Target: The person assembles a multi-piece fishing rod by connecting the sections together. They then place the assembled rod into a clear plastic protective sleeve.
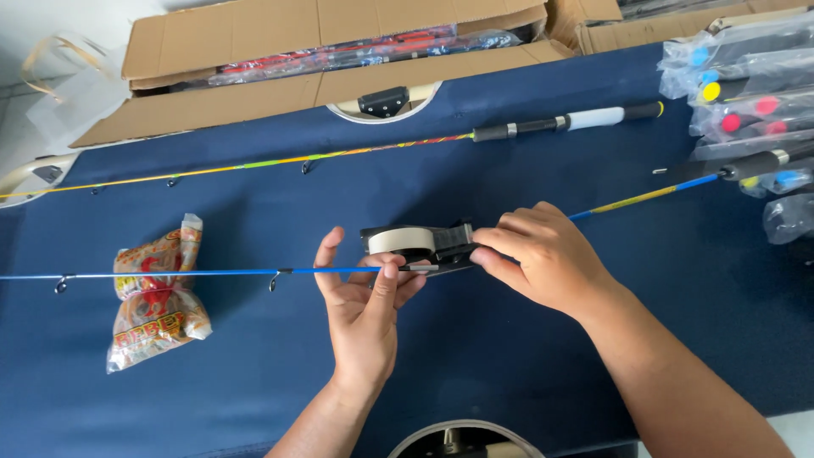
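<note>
Left hand (366, 298) pinches the blue fishing rod (170, 274); right hand (543, 254) grips a tape dispenser (420, 242) against it. A snack packet (157, 293) lies under the rod near the blue table's (254, 382) left edge.

Bright soft daylight, small faint shadows under the hands, shiny glare on plastic bags (746, 85), sharp picture, edges slightly bent

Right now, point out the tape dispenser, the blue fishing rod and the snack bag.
tape dispenser (405, 241), head view, on the tape roll.
blue fishing rod (170, 273), head view, on its thin blue shaft.
snack bag (157, 293), head view, on the bag's printed middle.
</note>
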